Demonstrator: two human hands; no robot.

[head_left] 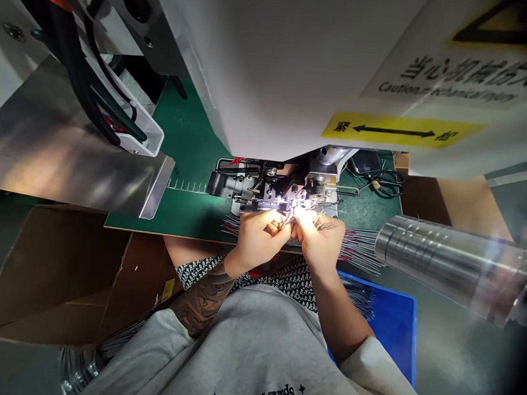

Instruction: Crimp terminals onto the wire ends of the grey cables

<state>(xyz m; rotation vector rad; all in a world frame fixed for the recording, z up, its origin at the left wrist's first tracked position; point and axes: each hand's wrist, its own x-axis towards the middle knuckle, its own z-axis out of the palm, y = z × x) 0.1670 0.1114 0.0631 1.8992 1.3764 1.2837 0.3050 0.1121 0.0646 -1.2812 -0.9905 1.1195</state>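
Observation:
Both of my hands are close together at the front of a lit crimping machine head (pixel 270 186). My left hand (pixel 261 239) is closed, thumb against fingers, on thin wires with some red showing. Beside it my right hand (pixel 321 244) is closed on several thin wires, their ends poking out above the fingers. The fingertips of both hands nearly meet under the bright light, and glare hides the wire tips. A bundle of grey, red and dark wires (pixel 361 248) stretches out to the right of my right hand. From the left, a strip of small metal terminals (pixel 188 186) runs into the machine.
The machine's white housing (pixel 269 75) hangs overhead. A metal plate (pixel 82 149) juts in at left, and a shiny metal cylinder (pixel 444 261) at right. Below the green tabletop (pixel 193 212) are a cardboard box (pixel 59 264) and a blue bin (pixel 408 326) with wires.

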